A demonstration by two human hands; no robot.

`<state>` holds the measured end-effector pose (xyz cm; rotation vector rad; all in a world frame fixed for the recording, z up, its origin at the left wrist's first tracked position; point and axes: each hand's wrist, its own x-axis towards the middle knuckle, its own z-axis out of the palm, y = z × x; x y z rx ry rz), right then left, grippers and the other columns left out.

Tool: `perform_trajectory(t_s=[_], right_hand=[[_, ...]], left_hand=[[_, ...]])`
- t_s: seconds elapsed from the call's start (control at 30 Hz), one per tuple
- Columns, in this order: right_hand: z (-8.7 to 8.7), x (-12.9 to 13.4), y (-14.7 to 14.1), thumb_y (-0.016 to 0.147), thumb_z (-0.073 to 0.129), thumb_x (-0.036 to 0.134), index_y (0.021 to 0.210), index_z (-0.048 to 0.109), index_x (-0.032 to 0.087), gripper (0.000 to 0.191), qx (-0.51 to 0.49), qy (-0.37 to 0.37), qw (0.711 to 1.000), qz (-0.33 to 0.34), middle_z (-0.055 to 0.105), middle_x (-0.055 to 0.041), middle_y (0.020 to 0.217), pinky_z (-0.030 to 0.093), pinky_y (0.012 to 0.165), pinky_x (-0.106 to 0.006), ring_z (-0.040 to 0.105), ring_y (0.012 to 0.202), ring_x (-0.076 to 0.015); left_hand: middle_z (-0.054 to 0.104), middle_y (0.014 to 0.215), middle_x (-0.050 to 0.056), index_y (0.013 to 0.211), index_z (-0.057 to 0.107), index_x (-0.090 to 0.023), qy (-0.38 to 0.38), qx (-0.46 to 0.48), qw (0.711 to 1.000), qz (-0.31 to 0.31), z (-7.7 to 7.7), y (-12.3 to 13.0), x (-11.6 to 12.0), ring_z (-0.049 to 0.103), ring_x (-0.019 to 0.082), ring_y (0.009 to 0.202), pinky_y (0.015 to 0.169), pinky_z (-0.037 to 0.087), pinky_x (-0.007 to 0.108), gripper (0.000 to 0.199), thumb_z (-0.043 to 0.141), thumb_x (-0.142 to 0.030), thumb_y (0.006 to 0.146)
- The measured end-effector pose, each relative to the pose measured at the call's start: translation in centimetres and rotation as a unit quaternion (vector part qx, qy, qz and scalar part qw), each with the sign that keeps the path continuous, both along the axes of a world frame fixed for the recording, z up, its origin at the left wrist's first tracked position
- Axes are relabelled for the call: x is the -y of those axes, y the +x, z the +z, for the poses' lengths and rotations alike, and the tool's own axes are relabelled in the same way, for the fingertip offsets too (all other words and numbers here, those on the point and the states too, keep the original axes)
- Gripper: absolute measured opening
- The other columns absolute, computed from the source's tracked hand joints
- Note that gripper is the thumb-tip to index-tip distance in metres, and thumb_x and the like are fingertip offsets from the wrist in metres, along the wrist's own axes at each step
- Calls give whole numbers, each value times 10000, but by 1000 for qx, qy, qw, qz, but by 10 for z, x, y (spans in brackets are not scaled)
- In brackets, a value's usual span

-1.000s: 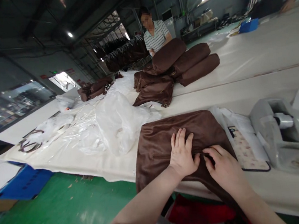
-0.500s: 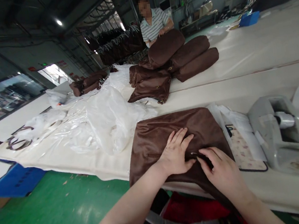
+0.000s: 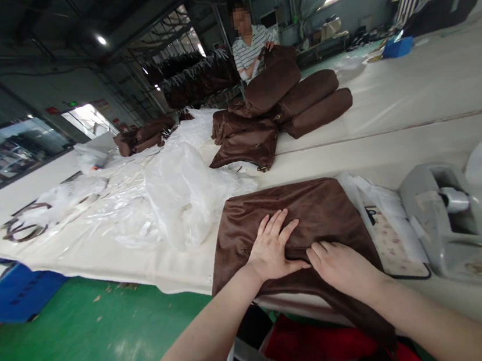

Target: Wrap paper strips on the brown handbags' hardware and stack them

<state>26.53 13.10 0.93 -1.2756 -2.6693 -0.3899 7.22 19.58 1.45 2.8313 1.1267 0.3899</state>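
A brown leather bag point(image 3: 314, 206) lies flat on the near edge of the table, its strap hanging over the front. Spread fingers of my left hand point(image 3: 271, 250) press on the bag beside a zipped pocket slit. My right hand point(image 3: 339, 262) is closed at the zipper, just right of my left thumb. Its fingertips pinch the zipper pull, which they hide.
To the right stand a grey tape dispenser point(image 3: 446, 225) and a patterned phone-like item point(image 3: 396, 243) under white strips. Crumpled clear plastic point(image 3: 182, 199) lies left. Across the table a person point(image 3: 253, 44) handles brown bags point(image 3: 273, 86). A blue box point(image 3: 21, 289) is below.
My right hand has closed and shifted left along the zipper, covering the metal pull seen before. My left hand slid slightly left. The person opposite lifted a brown bag piece.
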Motion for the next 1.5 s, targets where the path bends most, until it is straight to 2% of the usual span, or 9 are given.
perform_trajectory(t_s=[0.4, 0.6, 0.7, 0.8, 0.87, 1.1, 1.3, 1.4, 1.5], right_hand=[[4, -15, 20, 827, 527, 58, 775, 581, 168, 133, 45, -14, 992, 119, 597, -44, 721, 405, 515, -320, 595, 630, -204], [13, -7, 24, 808, 501, -3, 798, 609, 169, 203, 24, -27, 997, 73, 616, -43, 755, 422, 545, -314, 610, 645, -192], [14, 23, 37, 876, 467, 57, 931, 623, 185, 209, -76, 13, 997, -25, 644, -46, 851, 446, 629, -312, 632, 725, -187], [0, 62, 54, 960, 434, 251, 1006, 614, 200, 193, -207, 88, 968, -112, 671, -51, 916, 459, 717, -309, 648, 787, -183], [-15, 84, 62, 976, 405, 332, 976, 615, 203, 247, -265, 103, 947, -151, 684, -44, 887, 466, 709, -291, 655, 753, -170], [-41, 106, 58, 959, 395, 439, 935, 624, 244, 302, -346, 57, 904, -245, 702, -19, 853, 494, 606, -267, 660, 651, -157], [-28, 103, 60, 950, 404, 396, 922, 624, 260, 260, -362, 59, 889, -273, 703, -19, 856, 533, 589, -306, 677, 663, -193], [-28, 103, 60, 941, 429, 407, 999, 617, 240, 258, -373, 67, 886, -268, 707, -57, 947, 573, 637, -339, 698, 774, -229], [-31, 103, 47, 918, 482, 407, 1185, 567, 229, 332, -382, 62, 894, -226, 659, -98, 1159, 586, 785, -385, 665, 1005, -263]], left_hand=[[220, 1560, 161, 1431, 360, -180, 20, 15, 1000, -18, -5, -5, 1, 189, 322, 1439, 1175, 133, 505, 990, 614, -738, 654], [254, 1542, 175, 1418, 370, -172, 26, 23, 999, -21, 2, -18, 5, 207, 333, 1431, 1158, 204, 513, 970, 652, -697, 653], [277, 1521, 192, 1419, 348, -158, 67, 64, 992, 90, 10, -58, 17, 254, 325, 1415, 1125, 282, 505, 800, 600, -571, 782], [526, 1294, 217, 1325, 419, -114, 116, 141, 924, 335, 7, -117, 36, 486, 328, 1251, 1019, 405, 500, 624, 528, -503, 849], [662, 1002, 154, 1184, 502, -120, 35, 139, 893, 427, 0, -151, 47, 639, 316, 991, 867, 498, 462, 584, 558, -556, 800], [666, 663, 18, 934, 560, -168, -227, 177, 877, 384, 3, -173, 54, 642, 205, 648, 603, 457, 296, 443, 605, -546, 708], [600, 577, -26, 925, 625, -160, -442, 382, 759, 287, 48, -149, 47, 489, 104, 445, 425, 282, 208, 409, 696, -409, 609], [623, 586, -10, 928, 657, -179, -438, 473, 712, 278, 100, -141, 46, 521, 123, 452, 409, 326, 213, 355, 679, -380, 637], [647, 578, 8, 881, 685, -155, -337, 556, 708, 274, 172, -134, 45, 631, 220, 627, 528, 505, 327, 278, 620, -330, 676]])
